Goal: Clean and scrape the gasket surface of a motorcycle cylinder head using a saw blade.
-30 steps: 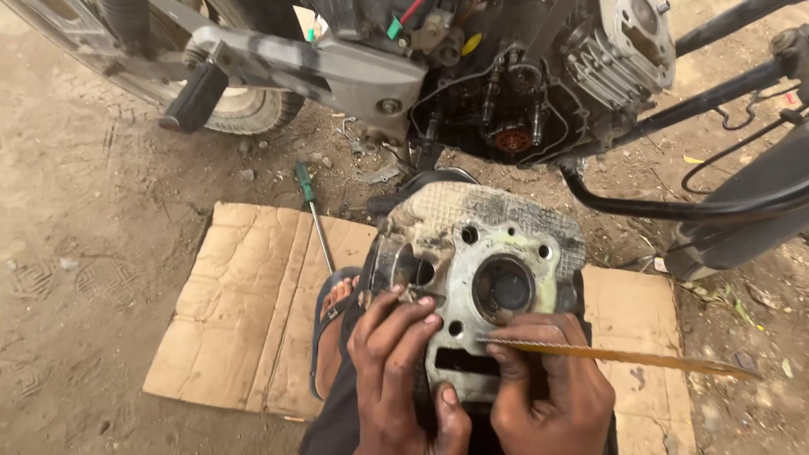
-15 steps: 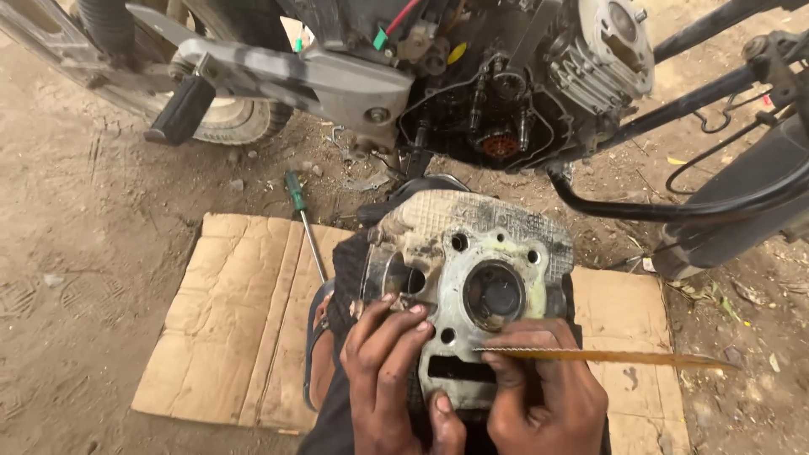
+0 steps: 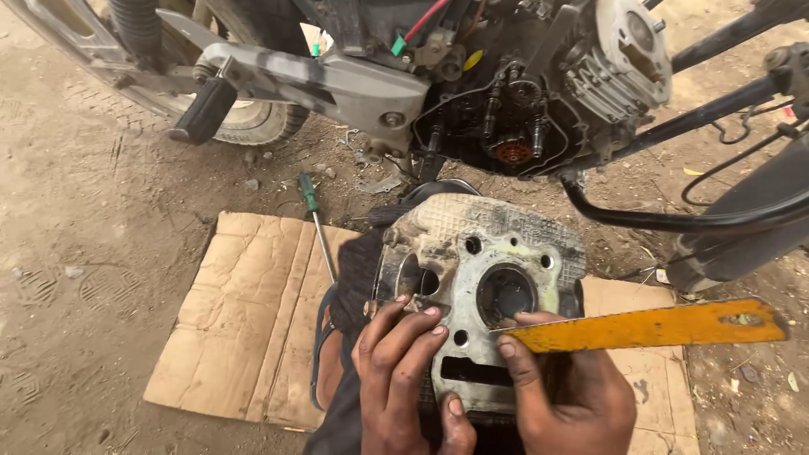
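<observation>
A dirty metal engine cylinder head [image 3: 480, 253] with a round bore and several holes rests on my lap, flat face up. My left hand [image 3: 396, 371] presses its fingers on the lower left of the face, thumb at the bottom edge. My right hand [image 3: 565, 392] grips a flat yellow blade [image 3: 649, 327], a strip with a slot near its far end. The blade's tip lies on the head's face just below the bore, and its length sticks out to the right.
A motorcycle stands ahead with its engine [image 3: 522, 109] opened, a footpeg [image 3: 202, 109] at the left and black frame tubes [image 3: 716, 211] at the right. A green-handled screwdriver [image 3: 316, 223] lies on a flattened cardboard sheet [image 3: 236, 320] over dirt ground.
The view has shifted slightly and come closer. The yellow blade has tilted a little, its tip staying on the head's face; both hands keep their places on the head.
</observation>
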